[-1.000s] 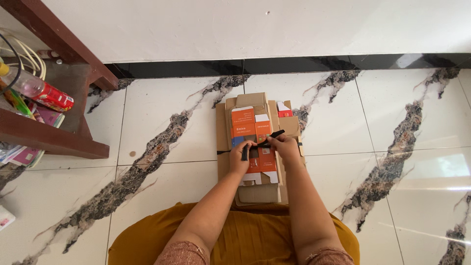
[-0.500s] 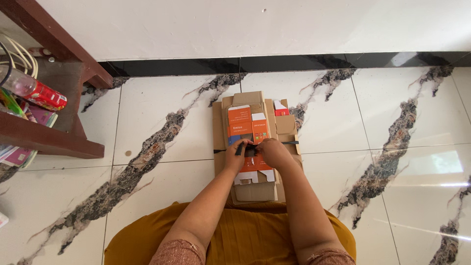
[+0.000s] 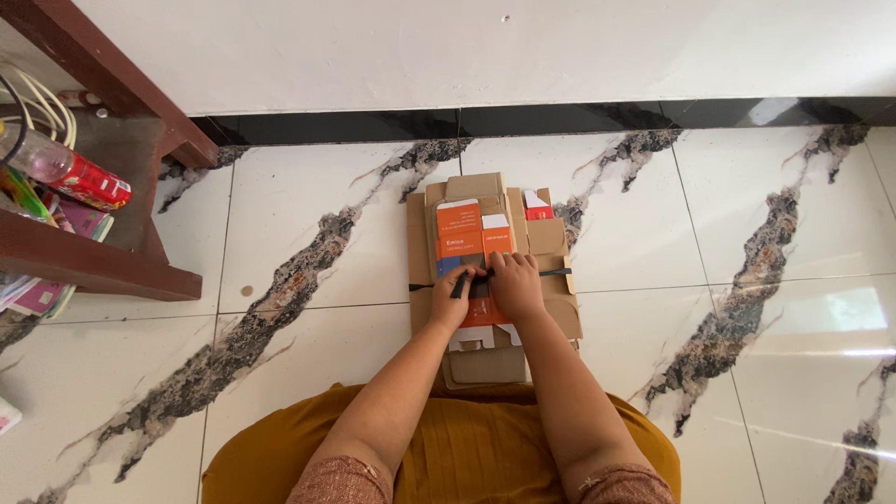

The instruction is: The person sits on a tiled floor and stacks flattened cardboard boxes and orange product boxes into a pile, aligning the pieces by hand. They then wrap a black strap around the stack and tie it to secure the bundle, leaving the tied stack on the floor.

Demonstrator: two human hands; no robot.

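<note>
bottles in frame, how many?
1: a clear plastic bottle with a red label, lying on its side on the wooden shelf at far left. More may be hidden deeper in the shelf, past the frame edge.

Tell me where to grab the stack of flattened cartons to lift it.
Take the stack by its two long side edges, near the middle where the dark strap crosses, coming from left and right. It lies flat on the floor, longer than wide, so only its edges offer a hold. Both hands rest on top at the strap.
</note>
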